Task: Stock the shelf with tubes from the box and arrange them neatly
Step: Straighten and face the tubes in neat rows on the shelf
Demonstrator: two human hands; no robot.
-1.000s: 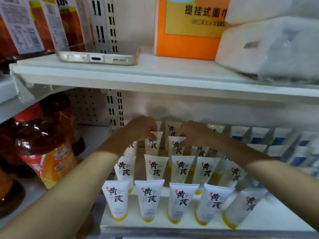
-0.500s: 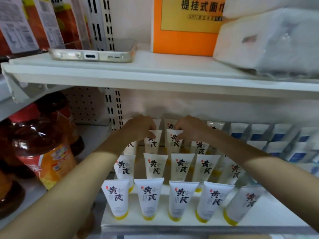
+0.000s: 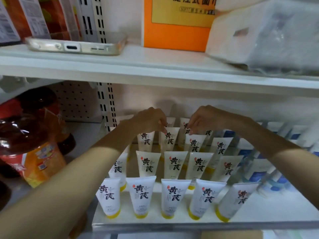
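White tubes with black characters and yellow caps stand cap-down in several rows on the white lower shelf (image 3: 259, 209); the front row (image 3: 140, 195) is even, its rightmost tube (image 3: 236, 202) leaning. Both my arms reach in to the back rows. My left hand (image 3: 150, 121) pinches the top edge of a back-row tube (image 3: 170, 140) with thumb and forefinger. My right hand (image 3: 205, 119) has its fingers curled down, their tips pinching the top corner of the neighbouring tube (image 3: 195, 145). More tubes stand behind, partly hidden by my hands.
Large oil bottles (image 3: 25, 138) crowd the shelf to the left. Blue-and-white tubes (image 3: 259, 176) fill the right side. The upper shelf carries a phone (image 3: 76, 46), an orange box (image 3: 177, 23) and a plastic-wrapped white pack (image 3: 267, 31). A tan surface (image 3: 231, 234) shows below.
Both hands stay at the back rows and have drawn slightly apart. The two tubes under my fingers have shifted a little and stand more upright.
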